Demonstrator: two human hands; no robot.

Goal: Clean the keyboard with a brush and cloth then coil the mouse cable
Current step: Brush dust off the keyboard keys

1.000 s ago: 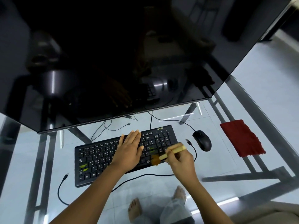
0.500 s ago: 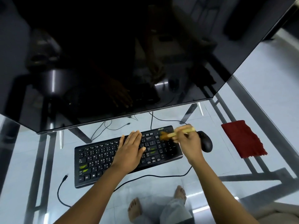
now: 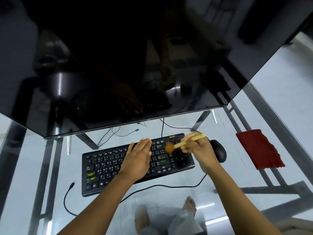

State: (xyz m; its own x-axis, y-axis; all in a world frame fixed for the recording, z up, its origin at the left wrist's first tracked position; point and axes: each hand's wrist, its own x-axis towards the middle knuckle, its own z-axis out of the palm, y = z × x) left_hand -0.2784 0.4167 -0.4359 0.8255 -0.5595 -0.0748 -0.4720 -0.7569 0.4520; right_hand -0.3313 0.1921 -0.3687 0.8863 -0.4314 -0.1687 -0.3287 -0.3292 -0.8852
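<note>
Glass-topped bench on a dark metal frame. Pale tiled floor visible through the glass. Large dark monitor stands over the far edge, its glossy screen reflecting the room. Lighting even, with bright streaks on the glass.

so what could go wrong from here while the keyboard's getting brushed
1. The right hand works the brush right beside the mouse; a wide stroke could knock the mouse across the glass table.
2. The left hand lies flat on the keyboard mid-section, so those keys may go unbrushed unless it shifts.
3. The loose cable runs along the keyboard's near edge under the right forearm and could snag.
</note>
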